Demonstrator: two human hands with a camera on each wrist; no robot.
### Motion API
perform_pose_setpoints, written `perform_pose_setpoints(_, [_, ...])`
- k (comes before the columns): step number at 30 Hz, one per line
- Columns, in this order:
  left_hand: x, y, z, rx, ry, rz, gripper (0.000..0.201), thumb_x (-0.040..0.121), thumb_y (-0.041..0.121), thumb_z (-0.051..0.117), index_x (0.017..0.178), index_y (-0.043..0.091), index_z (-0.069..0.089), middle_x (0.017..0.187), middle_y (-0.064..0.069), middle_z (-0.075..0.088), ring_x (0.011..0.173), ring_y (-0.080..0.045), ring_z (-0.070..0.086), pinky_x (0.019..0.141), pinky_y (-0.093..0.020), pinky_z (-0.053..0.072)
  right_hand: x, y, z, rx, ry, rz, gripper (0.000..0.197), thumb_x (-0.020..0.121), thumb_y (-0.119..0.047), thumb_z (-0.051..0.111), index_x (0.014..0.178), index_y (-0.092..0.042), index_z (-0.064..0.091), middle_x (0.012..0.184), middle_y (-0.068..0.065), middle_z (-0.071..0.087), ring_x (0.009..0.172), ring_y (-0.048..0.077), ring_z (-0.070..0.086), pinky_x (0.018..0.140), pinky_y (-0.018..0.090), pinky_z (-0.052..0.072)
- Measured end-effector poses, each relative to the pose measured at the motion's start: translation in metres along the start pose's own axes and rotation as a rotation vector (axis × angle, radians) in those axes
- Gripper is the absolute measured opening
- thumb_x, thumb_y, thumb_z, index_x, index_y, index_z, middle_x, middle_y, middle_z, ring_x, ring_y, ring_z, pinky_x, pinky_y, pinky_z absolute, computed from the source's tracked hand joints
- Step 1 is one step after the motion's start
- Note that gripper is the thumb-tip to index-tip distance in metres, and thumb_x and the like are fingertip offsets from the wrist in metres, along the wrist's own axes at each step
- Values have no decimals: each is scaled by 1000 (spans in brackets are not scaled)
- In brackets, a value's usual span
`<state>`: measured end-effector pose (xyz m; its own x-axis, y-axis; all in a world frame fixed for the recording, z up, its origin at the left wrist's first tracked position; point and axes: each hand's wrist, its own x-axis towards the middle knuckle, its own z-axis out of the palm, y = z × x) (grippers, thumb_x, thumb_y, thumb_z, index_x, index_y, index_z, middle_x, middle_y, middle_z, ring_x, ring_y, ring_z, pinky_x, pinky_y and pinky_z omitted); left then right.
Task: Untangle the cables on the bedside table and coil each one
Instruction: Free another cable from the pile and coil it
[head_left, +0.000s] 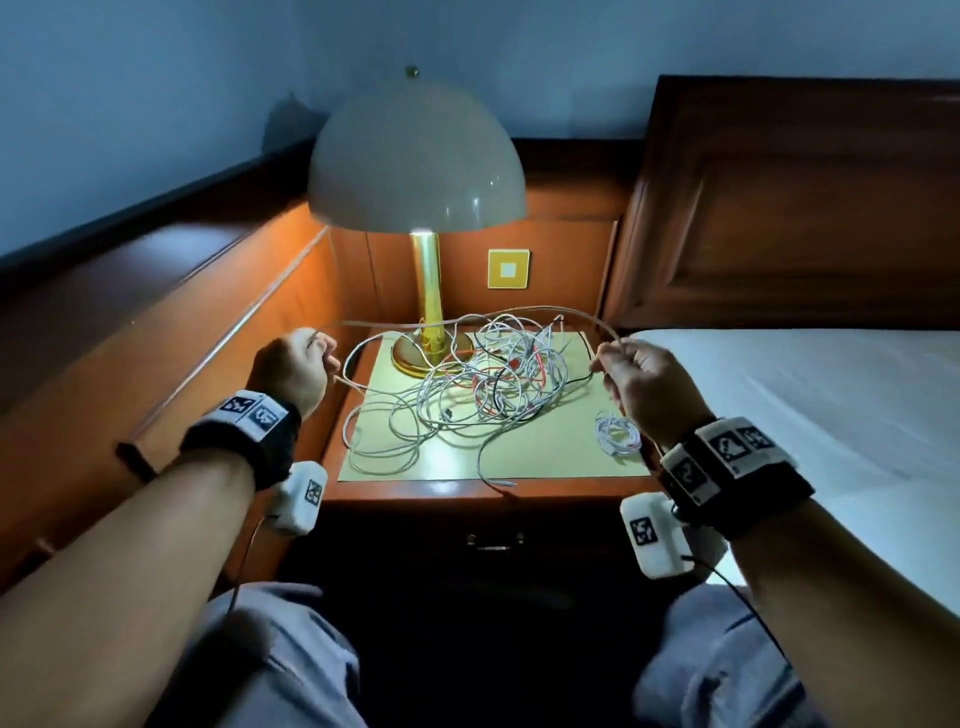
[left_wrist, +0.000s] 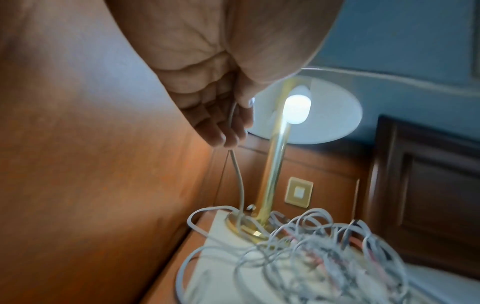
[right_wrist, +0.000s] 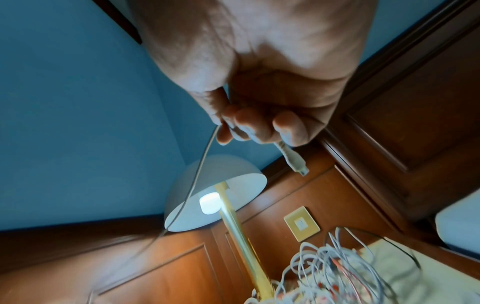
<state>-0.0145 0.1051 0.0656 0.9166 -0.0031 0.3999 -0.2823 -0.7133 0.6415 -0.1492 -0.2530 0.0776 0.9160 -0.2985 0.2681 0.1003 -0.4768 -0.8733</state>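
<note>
Right hand: at 3 o'clock of the surface, curled round one white cable near its end, USB plug protruding below the fingers.
Left hand: at 9 o'clock, pinching the same cable further along.
Span between hands: long axis 9-to-3, arched above the tangle in front of the lamp; remainder trailing down toward the tangle.
Coiled cable: at 4 o'clock, apart.
Handling advice: feed slack gently, lift clear of the lamp stem, avoid tightening knots.
</note>
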Motion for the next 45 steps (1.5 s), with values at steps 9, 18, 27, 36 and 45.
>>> perform_pose_setpoints(9, [-42,141,-68,-677,-73,94,26,107,10,38,104,5,63,67,-9,64,48,-19,60,49,-28,53,-56,-16,57,58,-310,-6,28,94,-32,67,119,-26,57,62,-1,47,59,17,46,63,34,40])
perform_pose_setpoints(18, [-93,164,-82,-824,-226,118,27,108,12,38,111,-1,62,63,-8,60,45,-22,50,48,-27,46,-83,-27,59,-19,-560,-110,14,89,-36,72,86,-23,76,68,-3,69,61,4,57,63,24,43])
perform_pose_setpoints(27, [-105,122,-45,172,-232,-12,73,96,29,58,157,14,22,150,-14,37,136,-32,41,113,-38,33,-93,-19,30,78,-547,80,36,107,-20,43,78,-15,63,55,-6,47,55,14,42,55,29,36])
perform_pose_setpoints(36, [-140,89,55,-781,-732,11,40,95,34,51,89,0,70,70,-14,63,63,-25,62,70,-32,51,-90,-14,33,498,-740,151,30,103,-16,46,75,-9,54,55,-5,41,43,5,32,41,16,26])
perform_pose_setpoints(45, [-121,44,91,-803,-606,-290,37,96,37,59,70,12,48,54,4,31,37,-10,23,42,-15,15,-53,74,33,299,-263,251,29,102,-15,46,82,-11,67,91,-3,73,77,0,61,63,10,38])
